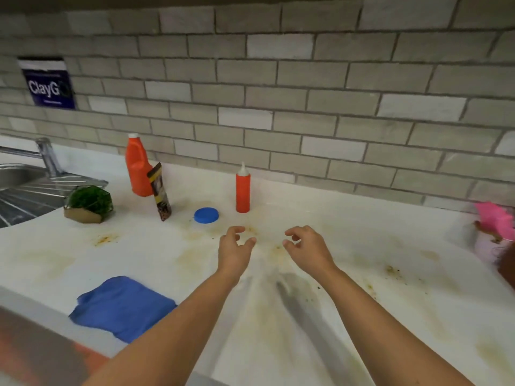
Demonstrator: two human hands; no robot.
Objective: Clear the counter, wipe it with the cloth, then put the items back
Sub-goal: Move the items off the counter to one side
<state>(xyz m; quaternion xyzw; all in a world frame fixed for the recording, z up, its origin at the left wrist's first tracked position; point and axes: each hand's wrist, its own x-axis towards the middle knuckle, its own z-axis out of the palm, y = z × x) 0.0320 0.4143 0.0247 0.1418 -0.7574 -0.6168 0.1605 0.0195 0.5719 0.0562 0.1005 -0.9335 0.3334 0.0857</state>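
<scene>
**Both hands empty over stained counter, clearing not begun**

Cloth [122,307] lies nearest, flat at the counter's front edge, left of the left forearm and well short of either hand. Nothing touches it. It looks soft, limp and light, so bunch it in the palm or pinch a corner. My guess is it will drag on the dried stains rather than glide.

Left hand [235,250] and right hand [306,247] hover side by side over mid-counter. Fingers are loosely curled and both hold nothing. Counter [376,235] is white, with yellow-brown smears and crumbs under and around the hands.

Lid [206,215] is just beyond the left hand, slightly left, lying flat. It is low and probably slick – take it by the rim.

Bottle [243,190] stands upright behind the lid, ahead of the left hand and near the wall. It is likely squeezable plastic, light and tippy. Grip it mid-body, not by the nozzle.

Packet [161,195] is further left, leaning on the jug [138,165]. It is thin and light and will likely fall if the jug goes first, so lift it first. The jug is probably the heaviest item, so wrap the hand round its narrow waist.

Plant [89,203] sits by the sink [16,174] drainboard. Take it by the cardboard base, since the leaves look fragile.

Pink thing [494,221] at the far right is too blurred to identify.

Judged step: clearing, with lid and bottle the closest reach.
</scene>
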